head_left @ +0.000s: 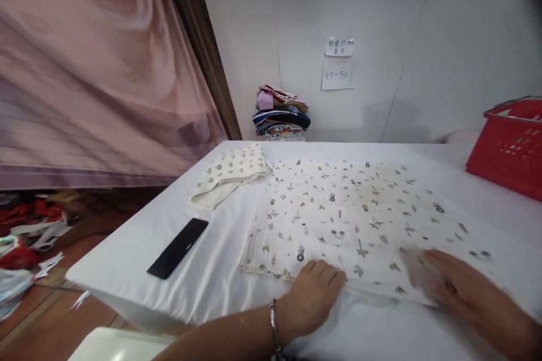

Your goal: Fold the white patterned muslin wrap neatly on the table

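Note:
A white cloth (322,208) printed with small leaves and figures lies spread out in layers on the white-covered table. At its near edge, my left hand (315,296) has its fingers curled over the fabric; a silver bangle circles the wrist. Over the near right part of the cloth is my right hand (453,285), smeared by motion, so its fingers cannot be made out. Behind and to the left, a second white cloth (231,172) with small green prints lies loosely folded, close to the spread cloth's far left corner.
A black phone (178,248) lies on the table (127,259) at the left. The red basket (508,146) stands at the far right. Folded textiles are stacked (282,113) beyond the back edge, below paper signs (339,73). A pink curtain (93,67) hangs at left.

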`<state>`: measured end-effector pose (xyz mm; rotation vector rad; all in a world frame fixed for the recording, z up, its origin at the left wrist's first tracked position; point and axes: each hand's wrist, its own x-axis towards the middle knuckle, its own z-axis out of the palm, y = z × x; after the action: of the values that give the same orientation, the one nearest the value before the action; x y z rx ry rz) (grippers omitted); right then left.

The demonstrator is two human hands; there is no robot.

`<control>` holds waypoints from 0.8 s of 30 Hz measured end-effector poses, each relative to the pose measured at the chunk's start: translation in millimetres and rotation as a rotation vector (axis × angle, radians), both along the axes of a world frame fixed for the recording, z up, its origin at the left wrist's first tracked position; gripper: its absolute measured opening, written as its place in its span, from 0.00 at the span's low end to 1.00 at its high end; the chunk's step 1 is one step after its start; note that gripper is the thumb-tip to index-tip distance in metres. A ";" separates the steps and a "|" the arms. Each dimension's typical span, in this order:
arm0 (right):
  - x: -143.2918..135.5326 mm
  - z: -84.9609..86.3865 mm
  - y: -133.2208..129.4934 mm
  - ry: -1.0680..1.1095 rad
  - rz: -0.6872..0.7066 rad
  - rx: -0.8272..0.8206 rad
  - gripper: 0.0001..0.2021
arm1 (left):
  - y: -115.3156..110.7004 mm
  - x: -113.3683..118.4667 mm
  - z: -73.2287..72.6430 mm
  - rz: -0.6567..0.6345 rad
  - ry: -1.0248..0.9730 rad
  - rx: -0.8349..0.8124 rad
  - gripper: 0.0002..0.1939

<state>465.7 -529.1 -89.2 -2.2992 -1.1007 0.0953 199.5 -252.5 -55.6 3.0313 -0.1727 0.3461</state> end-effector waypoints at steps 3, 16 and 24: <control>-50.0 11.8 52.4 -0.115 0.387 -0.101 0.34 | 2.3 -1.1 -1.2 -0.008 -0.017 -0.022 0.17; -64.7 47.0 128.0 -0.196 0.729 -0.297 0.35 | 9.7 -1.3 -0.1 -0.074 -0.041 -0.049 0.07; 19.6 54.2 265.7 -0.201 0.423 -0.415 0.36 | 18.6 4.7 -11.9 -0.120 -0.167 -0.100 0.11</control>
<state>485.3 -263.4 -34.9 -2.4249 -1.8046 0.2849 204.2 -233.9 -67.4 2.8760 -0.3356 0.5795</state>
